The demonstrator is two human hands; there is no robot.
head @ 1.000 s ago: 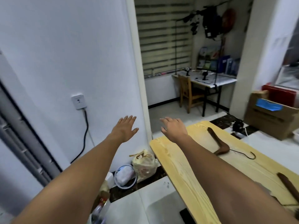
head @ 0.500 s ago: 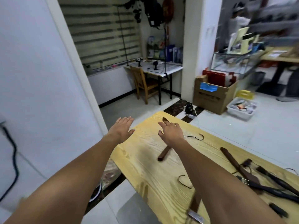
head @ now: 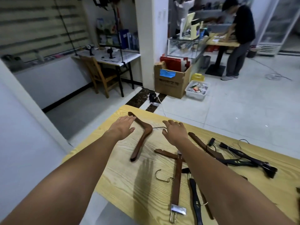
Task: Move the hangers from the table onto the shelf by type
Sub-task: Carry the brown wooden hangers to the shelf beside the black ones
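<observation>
A brown wooden coat hanger (head: 142, 135) with a dark wire hook lies on the yellow wood-grain table (head: 116, 176). My left hand (head: 122, 128) hovers flat over its far arm, fingers straight, holding nothing. My right hand (head: 174, 133) hovers just right of its hook, fingers spread and empty. A brown clip hanger (head: 176, 181) with metal clamps and a brass hook lies nearer me. Several dark hangers (head: 243, 159) are piled at the right, partly hidden by my right forearm. No shelf is in view.
The table's far edge and left corner are close to the hanger. Beyond it stand a cardboard box (head: 172, 82), a white bin (head: 197, 90), a wooden chair (head: 100, 75) and a desk. A person (head: 238, 38) works at a counter in the back right.
The view has swung right from the white wall to the table. Both hands have come over the table and now hover either side of the brown coat hanger.
</observation>
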